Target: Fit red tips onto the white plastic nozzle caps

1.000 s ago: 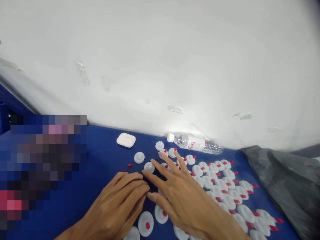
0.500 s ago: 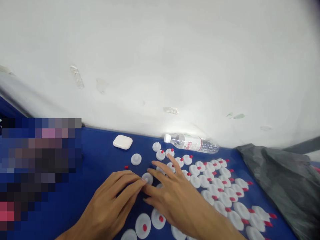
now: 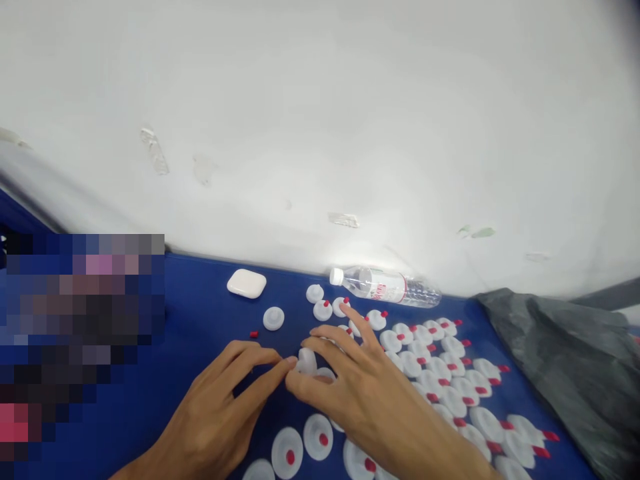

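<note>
A translucent white plastic disc cap (image 3: 307, 362) is tipped up on its side between my two hands. My right hand (image 3: 345, 380) grips it by the rim with thumb and fingers. On its left side, the fingertips of my left hand (image 3: 227, 393) are pinched together against the disc's middle; whatever they hold there is hidden. Just beyond the left hand lies a small red plug (image 3: 254, 334). A plain white disc cap without red (image 3: 273, 319) rests near it. Closer to me is a disc cap with a red plug (image 3: 287, 453).
Many white disc caps with red plugs (image 3: 440, 367) spread over the right of the blue table (image 3: 195, 293). A clear bottle (image 3: 385, 287) lies along the white wall. A white oval case (image 3: 247, 283) sits behind; a dark grey plastic sheet (image 3: 545, 353) covers the right edge.
The disc between my hands has gone from lying nearly flat to tipped upright. My right hand has closed its thumb and fingers around it; my left fingertips have shifted slightly right.
</note>
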Available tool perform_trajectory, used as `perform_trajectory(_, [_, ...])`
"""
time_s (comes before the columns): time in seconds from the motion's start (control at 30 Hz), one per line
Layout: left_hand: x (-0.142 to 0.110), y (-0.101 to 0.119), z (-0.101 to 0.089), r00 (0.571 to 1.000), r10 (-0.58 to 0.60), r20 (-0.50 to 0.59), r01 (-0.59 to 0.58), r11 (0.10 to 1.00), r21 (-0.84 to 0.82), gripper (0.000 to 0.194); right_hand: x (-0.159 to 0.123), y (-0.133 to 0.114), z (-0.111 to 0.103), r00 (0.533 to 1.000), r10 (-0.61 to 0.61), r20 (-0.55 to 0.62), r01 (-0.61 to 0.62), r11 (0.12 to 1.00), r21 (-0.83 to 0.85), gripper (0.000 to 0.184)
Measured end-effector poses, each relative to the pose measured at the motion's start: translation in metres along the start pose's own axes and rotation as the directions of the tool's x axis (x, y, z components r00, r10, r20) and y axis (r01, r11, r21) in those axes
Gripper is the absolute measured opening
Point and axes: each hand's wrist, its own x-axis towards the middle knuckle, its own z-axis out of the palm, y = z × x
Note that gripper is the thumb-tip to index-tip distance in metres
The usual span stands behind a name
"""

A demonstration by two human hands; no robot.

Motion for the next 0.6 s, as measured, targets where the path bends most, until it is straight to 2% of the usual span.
perform_trajectory(0.07, [0.000,0.000,0.000,1.000,-0.017,-0.010,0.017,1.000,0.004,0.056,0.000,0.000,0.000,0.999,0.042,-0.023,-0.041,0.998,0.038,0.036])
perform_trajectory(0.2, [0.002,0.000,0.000,1.000,-0.018,-0.018,0.018,1.000,-0.011,0.056,-0.001,-0.001,0.002,0.994,0.103,-0.041,-0.096,0.986,0.139,0.017])
perform_trajectory(0.3, [0.005,0.000,0.000,0.999,0.022,-0.032,-0.022,1.000,-0.010,0.049,-0.002,-0.003,0.004,0.986,0.130,-0.100,-0.105,0.970,0.220,0.011])
perform_trajectory(0.43, [0.011,0.002,0.000,0.998,0.035,-0.050,-0.034,0.999,0.015,0.039,-0.002,-0.004,0.003,0.973,0.156,-0.171,-0.111,0.963,0.245,0.007])
perform_trajectory(0.5, [0.013,0.004,0.000,1.000,0.017,-0.022,-0.017,1.000,-0.005,0.035,-0.001,-0.005,0.003,0.971,0.154,-0.183,-0.106,0.963,0.249,0.008])
perform_trajectory(0.6, [0.013,0.007,0.000,1.000,-0.014,0.025,0.016,0.998,-0.058,0.033,-0.001,-0.009,0.005,0.971,0.111,-0.211,-0.066,0.976,0.208,0.023])
